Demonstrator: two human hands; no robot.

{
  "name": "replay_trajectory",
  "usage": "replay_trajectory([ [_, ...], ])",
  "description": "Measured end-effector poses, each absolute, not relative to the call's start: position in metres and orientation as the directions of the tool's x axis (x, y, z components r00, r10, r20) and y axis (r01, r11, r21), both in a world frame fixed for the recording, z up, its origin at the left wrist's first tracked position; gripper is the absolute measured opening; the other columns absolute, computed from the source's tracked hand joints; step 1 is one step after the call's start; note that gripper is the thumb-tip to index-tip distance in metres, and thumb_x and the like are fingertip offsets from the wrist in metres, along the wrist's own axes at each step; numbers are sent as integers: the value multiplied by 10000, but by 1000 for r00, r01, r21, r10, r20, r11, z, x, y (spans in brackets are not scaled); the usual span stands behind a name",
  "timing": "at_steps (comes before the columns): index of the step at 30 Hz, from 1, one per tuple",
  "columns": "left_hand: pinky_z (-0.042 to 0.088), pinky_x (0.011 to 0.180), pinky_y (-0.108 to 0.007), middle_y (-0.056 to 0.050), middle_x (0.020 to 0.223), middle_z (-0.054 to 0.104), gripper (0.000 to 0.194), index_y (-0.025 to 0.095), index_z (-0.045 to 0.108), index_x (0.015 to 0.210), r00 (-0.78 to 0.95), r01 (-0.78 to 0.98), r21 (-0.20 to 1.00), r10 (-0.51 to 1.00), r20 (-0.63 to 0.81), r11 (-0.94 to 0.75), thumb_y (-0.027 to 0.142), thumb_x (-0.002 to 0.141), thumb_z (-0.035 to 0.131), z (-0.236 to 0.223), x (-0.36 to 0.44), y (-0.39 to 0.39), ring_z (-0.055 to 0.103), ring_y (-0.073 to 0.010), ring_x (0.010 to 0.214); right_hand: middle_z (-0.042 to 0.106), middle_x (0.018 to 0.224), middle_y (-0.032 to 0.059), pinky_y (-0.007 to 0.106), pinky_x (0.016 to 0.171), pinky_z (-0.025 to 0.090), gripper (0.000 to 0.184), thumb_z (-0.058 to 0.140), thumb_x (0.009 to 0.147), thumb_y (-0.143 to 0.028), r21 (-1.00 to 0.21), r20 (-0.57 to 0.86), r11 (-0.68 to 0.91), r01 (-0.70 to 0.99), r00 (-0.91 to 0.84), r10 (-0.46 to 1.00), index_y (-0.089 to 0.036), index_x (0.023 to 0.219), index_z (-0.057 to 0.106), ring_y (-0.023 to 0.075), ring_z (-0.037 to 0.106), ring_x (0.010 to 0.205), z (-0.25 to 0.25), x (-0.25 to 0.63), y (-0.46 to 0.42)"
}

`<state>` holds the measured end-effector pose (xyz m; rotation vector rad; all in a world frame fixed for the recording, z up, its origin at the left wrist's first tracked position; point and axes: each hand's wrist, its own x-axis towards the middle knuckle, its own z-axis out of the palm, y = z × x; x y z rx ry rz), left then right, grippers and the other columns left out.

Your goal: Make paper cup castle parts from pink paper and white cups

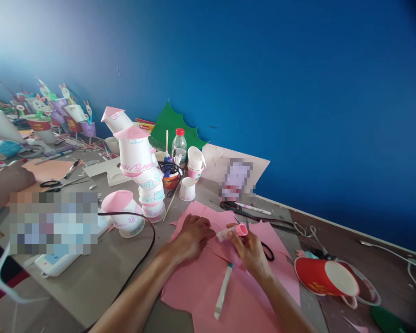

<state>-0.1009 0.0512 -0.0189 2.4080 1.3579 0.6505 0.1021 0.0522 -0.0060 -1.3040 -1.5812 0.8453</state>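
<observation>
My right hand (251,249) is closed around a glue stick (226,233) with a pink end, tilted over the pink paper (253,300). My left hand (191,237) has its fingers bent and pressed down on the pink paper, just left of the glue stick. Between my forearms lies a white marker (223,292) with a teal end. A black scissor handle (268,252) shows beside my right hand; the rest of it is hidden. Left of my hands stands a tower of decorated white paper cups (151,192) with pink cone roofs.
A black cable (152,245) runs past my left forearm from a white power strip (60,263). A red paper cup (324,277) lies at the right. Behind are a bottle (179,145) and small cups (187,188). Another person's hand (10,178) is at far left.
</observation>
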Motion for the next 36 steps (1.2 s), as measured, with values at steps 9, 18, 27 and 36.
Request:
replay_trajectory([
  [9, 372, 969, -401, -39, 1205, 563, 227, 272, 701, 990, 447, 716, 482, 862, 239, -505, 177, 823, 581, -24, -99, 54, 436, -242, 1117, 724, 850, 88, 315, 701, 517, 279, 592, 788, -431, -898, 179, 216, 383, -130, 975, -171, 786, 694, 227, 656, 770, -7, 99, 52],
  [18, 437, 851, -352, -62, 1039, 621, 263, 225, 681, 987, 460, 735, 411, 842, 280, -539, 104, 868, 480, -7, -90, 48, 541, -210, 963, 708, 759, 81, 311, 623, 495, 420, 561, 793, -515, -924, 171, 138, 357, 60, 984, -129, 890, 695, 221, 639, 675, -10, 111, 59],
  [27, 463, 776, -392, -91, 928, 617, 292, 162, 616, 960, 466, 868, 146, 880, 90, -475, 431, 855, 571, 12, -49, 15, 573, -260, 870, 735, 824, 103, 344, 732, 515, 404, 558, 776, -517, -914, 233, 156, 374, 167, 958, -146, 863, 691, 259, 666, 781, -8, 111, 63],
  [36, 364, 1019, -514, -271, 1394, 427, 819, 32, 475, 1324, 440, 891, 194, 885, -154, -410, 641, 781, 545, 15, -34, -3, 405, -411, 1272, 730, 906, 131, 356, 740, 532, 390, 568, 804, -489, -902, 292, 237, 360, 107, 950, -133, 907, 691, 258, 673, 821, -15, 112, 61],
])
